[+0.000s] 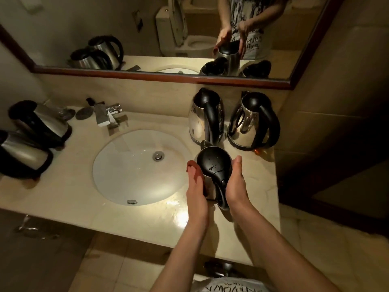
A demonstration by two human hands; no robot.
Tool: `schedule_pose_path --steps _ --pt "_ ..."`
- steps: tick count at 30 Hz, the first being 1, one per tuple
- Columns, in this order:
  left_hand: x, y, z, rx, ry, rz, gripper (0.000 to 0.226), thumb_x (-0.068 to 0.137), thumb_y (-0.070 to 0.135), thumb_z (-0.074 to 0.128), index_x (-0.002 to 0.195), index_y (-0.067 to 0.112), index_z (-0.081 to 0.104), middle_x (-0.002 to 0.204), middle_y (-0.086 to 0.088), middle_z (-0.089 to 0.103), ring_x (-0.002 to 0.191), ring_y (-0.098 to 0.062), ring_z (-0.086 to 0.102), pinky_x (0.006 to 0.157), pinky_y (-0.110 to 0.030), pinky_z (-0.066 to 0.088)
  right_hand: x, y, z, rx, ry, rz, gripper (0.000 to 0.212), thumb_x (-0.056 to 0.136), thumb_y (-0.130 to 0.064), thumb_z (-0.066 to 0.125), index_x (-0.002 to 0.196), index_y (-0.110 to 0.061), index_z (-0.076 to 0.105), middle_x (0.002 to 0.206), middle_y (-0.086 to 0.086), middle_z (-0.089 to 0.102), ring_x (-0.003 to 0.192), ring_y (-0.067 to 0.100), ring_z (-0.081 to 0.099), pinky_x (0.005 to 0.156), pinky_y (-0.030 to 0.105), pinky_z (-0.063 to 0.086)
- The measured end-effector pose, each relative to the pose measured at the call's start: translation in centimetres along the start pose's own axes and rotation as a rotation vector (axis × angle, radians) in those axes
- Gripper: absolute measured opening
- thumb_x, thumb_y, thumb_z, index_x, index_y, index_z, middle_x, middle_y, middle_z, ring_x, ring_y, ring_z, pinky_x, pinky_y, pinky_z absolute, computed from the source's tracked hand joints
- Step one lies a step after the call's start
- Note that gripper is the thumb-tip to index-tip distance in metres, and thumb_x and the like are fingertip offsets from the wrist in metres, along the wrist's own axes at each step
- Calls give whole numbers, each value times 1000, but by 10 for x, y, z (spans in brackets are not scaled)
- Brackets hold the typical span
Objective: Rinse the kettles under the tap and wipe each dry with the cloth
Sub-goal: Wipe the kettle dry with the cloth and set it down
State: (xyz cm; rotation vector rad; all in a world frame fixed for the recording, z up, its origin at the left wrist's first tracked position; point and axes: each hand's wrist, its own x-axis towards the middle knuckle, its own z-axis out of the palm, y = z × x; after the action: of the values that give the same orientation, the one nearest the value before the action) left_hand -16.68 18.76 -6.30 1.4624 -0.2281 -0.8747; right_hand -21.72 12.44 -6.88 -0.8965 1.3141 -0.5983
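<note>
A steel kettle with a black lid and handle (214,163) stands on the counter just right of the sink, between my two hands. My left hand (194,186) presses a reddish cloth (191,165) against the kettle's left side. My right hand (236,182) cups the kettle's right side, thumb up by the lid. Water drops sit on the lid. Two more steel kettles (206,116) (253,121) stand behind it by the wall. Two others (40,123) (23,154) stand at the counter's left end.
The white oval basin (126,182) has water running into it from the chrome tap (109,115). The beige counter (63,203) is wet near its front edge. A wide mirror (147,28) hangs above, and a tiled wall closes off the right.
</note>
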Motion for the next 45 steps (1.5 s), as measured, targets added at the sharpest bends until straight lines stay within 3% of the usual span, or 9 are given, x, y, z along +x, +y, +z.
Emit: schedule_pose_path --steps 9,16,20,24,28,33,37,41,45 --pt "5 -30 -3 216 -97 225 62 100 45 38 155 43 9 161 26 5 149 6 9 112 -6 15 1 1 -2 -24 -24 -45 125 53 -112 21 154 -42 40 154 1 49 143 24 45 121 51 35" --pt "10 -53 0 395 -98 482 66 99 61 36 155 54 2 165 26 -6 153 -4 -8 124 -34 5 -12 -10 -8 -56 -65 -78 75 100 -74 16 157 -30 37 147 -1 50 138 20 47 114 34 37" --pt "24 -48 -8 118 -46 223 65 96 55 43 155 41 20 164 18 17 150 -1 16 116 -19 25 -18 -11 -11 -58 -49 -75 67 104 -65 15 160 -32 30 162 -1 39 151 22 33 111 30 29" --pt "50 -40 -20 -68 -47 -213 96 70 93 49 143 30 49 147 -12 51 138 -39 44 109 -55 42 -23 -17 -17 -44 -83 -56 64 106 -60 10 160 -33 30 164 -1 36 154 23 28 121 40 24" --pt "44 -12 -3 44 -49 182 59 98 64 37 145 31 49 150 9 48 141 -6 40 111 -27 36 -21 -15 -24 -13 -90 -48 70 104 -64 9 160 -31 32 166 -1 33 156 23 25 125 47 18" --pt "56 -4 7 1091 -302 855 72 103 57 6 151 18 42 157 0 41 149 -16 25 125 -45 14 -17 -17 -31 66 -80 -58 80 99 -71 12 163 -25 26 166 3 34 152 24 32 125 46 22" --pt "50 16 19 1268 -556 964 75 101 63 4 156 22 34 158 0 41 149 -14 27 126 -38 7 -14 -16 -35 82 -80 -88 96 81 -83 19 162 -30 25 167 4 32 152 24 33 125 46 27" --pt "56 33 -13 940 -485 869 66 103 58 20 153 20 39 157 3 42 148 -9 30 125 -38 13 -17 -14 -32 -427 22 -626 64 102 -66 15 157 -38 29 169 -14 16 156 2 8 123 16 7" --pt "63 28 -50 747 -191 647 57 102 54 24 149 26 43 148 15 43 139 1 37 118 -38 31 -8 -16 -21 -1170 -274 -862 67 102 -60 14 160 -31 28 172 -9 9 155 3 -13 122 28 -21"
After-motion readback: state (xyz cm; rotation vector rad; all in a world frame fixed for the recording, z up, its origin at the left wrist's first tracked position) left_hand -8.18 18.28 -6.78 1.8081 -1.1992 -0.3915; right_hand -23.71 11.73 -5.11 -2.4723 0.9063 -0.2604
